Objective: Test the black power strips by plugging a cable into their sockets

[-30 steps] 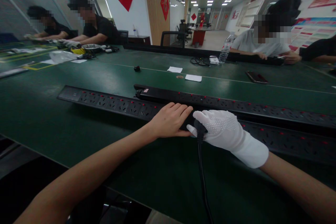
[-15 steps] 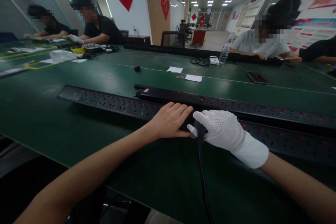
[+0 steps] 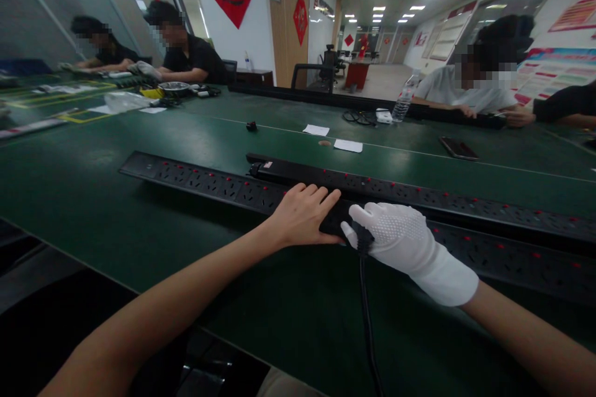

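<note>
A long black power strip [image 3: 218,185] with a row of sockets and small red parts lies across the table in front of me. My left hand [image 3: 302,214], bare, grips its middle, fingers over the top and thumb along the near edge. Just to the right, my right hand [image 3: 400,232] in a white dotted glove is closed around a black plug [image 3: 364,239] over the strip. From the plug a black cable [image 3: 367,310] hangs down towards me. The glove hides the plug's front, so I cannot tell whether it sits in a socket. Behind lies a second black power strip [image 3: 298,172].
On the green table [image 3: 195,130] are paper slips [image 3: 348,146], a small black object [image 3: 251,126], a phone [image 3: 459,147], a water bottle [image 3: 404,99] and a coiled cable [image 3: 358,118]. Several people work around the table's far sides.
My right hand has shifted slightly right with the plug, away from my left hand. My left hand stays on the strip. The camera view has tilted a little.
</note>
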{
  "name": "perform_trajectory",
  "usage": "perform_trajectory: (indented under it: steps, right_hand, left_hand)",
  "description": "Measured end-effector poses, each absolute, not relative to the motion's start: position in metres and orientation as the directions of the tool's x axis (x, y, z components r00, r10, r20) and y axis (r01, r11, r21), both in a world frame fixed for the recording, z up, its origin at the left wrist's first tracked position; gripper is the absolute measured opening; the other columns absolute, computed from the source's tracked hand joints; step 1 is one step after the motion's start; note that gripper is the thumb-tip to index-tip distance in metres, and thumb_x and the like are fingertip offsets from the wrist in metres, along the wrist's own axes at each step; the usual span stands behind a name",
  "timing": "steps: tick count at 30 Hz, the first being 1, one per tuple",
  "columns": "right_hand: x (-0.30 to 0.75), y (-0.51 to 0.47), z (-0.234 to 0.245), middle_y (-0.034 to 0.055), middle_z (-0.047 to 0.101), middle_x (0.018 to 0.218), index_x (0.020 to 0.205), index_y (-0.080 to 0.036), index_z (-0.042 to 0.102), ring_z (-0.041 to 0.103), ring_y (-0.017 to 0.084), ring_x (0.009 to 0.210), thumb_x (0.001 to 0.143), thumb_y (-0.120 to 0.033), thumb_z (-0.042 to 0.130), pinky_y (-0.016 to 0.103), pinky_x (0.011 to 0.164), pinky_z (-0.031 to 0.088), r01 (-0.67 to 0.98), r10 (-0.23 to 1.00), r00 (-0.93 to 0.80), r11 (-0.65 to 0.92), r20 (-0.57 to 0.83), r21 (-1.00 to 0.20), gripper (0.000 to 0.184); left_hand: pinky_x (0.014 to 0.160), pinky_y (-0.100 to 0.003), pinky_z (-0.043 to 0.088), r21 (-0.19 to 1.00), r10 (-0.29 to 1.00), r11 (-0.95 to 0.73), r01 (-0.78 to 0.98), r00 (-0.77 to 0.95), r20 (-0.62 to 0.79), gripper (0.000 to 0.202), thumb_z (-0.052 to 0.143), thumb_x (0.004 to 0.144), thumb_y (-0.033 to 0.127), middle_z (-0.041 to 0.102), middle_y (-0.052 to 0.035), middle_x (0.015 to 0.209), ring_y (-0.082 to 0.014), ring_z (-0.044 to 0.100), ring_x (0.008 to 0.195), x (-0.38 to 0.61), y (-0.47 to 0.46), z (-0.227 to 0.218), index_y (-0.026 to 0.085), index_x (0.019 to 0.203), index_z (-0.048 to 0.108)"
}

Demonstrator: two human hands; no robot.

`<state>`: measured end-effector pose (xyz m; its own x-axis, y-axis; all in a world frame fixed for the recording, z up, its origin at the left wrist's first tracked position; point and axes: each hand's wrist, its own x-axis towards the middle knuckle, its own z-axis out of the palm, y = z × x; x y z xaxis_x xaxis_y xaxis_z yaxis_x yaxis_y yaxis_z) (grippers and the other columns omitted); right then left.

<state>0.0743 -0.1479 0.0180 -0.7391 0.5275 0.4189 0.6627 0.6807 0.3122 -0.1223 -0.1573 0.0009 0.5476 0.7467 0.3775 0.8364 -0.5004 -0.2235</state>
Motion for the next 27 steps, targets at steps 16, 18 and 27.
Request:
perform_trajectory:
  steps: [16, 18, 27]
  right_hand:
    - [0.110, -0.152, 0.015, 0.0012, 0.057, 0.059, 0.080, -0.021, 0.062, 0.048, 0.012, 0.053, 0.082, -0.043, 0.043, 0.026, 0.051, 0.021, 0.699, 0.545, -0.706, 0.639, 0.453, 0.321, 0.029]
    - [0.112, -0.155, 0.016, 0.0016, 0.057, 0.059, 0.079, -0.021, 0.062, 0.048, 0.013, 0.053, 0.082, -0.043, 0.043, 0.026, 0.051, 0.022, 0.701, 0.549, -0.705, 0.638, 0.449, 0.319, 0.029]
    - [0.114, -0.154, 0.012, 0.0010, 0.063, 0.067, 0.087, -0.021, 0.061, 0.056, 0.014, 0.058, 0.080, -0.045, 0.045, 0.024, 0.052, 0.028, 0.719, 0.560, -0.677, 0.641, 0.478, 0.268, 0.029]
  left_hand:
    - [0.083, -0.040, 0.032, -0.210, 0.693, -0.541, 0.814, 0.573, 0.438, 0.080, 0.031, 0.075, 0.071, 0.053, -0.0153, 0.108, -0.0271, 0.048, 0.097, -0.116, -0.161, -0.006, 0.008, 0.123, 0.041]
    - [0.082, -0.040, 0.032, -0.213, 0.694, -0.539, 0.815, 0.573, 0.436, 0.081, 0.031, 0.074, 0.072, 0.053, -0.0150, 0.106, -0.0273, 0.049, 0.096, -0.115, -0.162, -0.006, 0.008, 0.122, 0.041]
    - [0.076, -0.036, 0.034, -0.248, 0.675, -0.537, 0.807, 0.587, 0.448, 0.080, 0.029, 0.075, 0.073, 0.055, -0.0147, 0.099, -0.0249, 0.051, 0.089, -0.115, -0.161, -0.009, 0.007, 0.116, 0.045]
